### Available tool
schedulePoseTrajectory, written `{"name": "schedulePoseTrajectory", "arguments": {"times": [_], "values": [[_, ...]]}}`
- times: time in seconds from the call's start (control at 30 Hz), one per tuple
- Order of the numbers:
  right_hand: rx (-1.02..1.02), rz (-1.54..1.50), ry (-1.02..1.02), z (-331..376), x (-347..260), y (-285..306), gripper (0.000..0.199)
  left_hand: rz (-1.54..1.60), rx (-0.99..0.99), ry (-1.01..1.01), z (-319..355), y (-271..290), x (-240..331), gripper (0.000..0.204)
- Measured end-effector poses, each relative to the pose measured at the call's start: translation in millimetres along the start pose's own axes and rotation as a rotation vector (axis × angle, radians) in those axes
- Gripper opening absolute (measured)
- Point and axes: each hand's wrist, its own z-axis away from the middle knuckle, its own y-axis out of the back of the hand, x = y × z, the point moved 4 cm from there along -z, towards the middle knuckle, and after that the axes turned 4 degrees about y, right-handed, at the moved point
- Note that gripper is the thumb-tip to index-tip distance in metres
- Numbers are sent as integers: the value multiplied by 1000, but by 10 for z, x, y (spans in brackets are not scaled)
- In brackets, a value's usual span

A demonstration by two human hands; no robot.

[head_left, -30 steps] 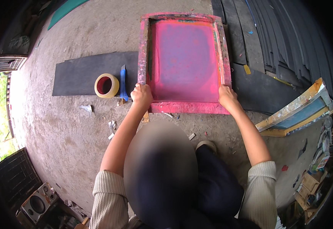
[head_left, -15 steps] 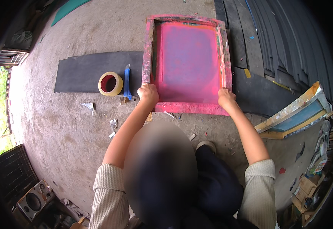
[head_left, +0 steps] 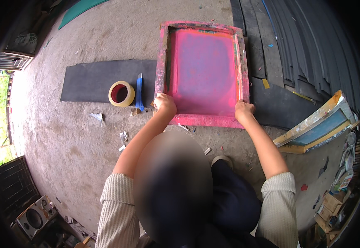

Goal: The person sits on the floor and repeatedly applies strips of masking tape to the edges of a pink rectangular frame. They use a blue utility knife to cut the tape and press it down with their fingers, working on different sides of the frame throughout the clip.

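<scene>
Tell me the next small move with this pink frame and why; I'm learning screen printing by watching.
Probably press the frame flat and square it over the dark sheet beneath. The left hand and right hand both grip its near corners, and it lies on the sheet at a slight angle. The tape roll and blue knife lie clear to the left.

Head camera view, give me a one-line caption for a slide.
Both hands, left hand and right hand, grip the near edge of a pink screen-printing frame on the concrete floor.
</scene>
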Motion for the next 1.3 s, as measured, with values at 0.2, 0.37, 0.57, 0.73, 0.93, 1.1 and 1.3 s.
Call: {"name": "schedulePoseTrajectory", "arguments": {"times": [0.2,0.37,0.57,0.73,0.93,1.1,1.3], "values": [[69,-30,88,-6,24,-6,32,-144,84,55,-68,-25,65,44],[316,-73,278,283,242,51,25,-189,153,-21,115,107,-122,49],[255,-745,833,392,-55,254,43,507,337,-771,374,201,-506,60],[157,-678,1080,404,-755,154,52,271,238,-966,467,-122,-215,104],[172,-663,1060,363,-772,43,49,-92,749,-890,466,-160,-163,102],[143,-632,954,352,-278,-68,48,-144,913,-916,370,-238,-303,97],[120,-509,845,426,201,-135,51,-92,678,-992,514,-145,-324,101]]}}
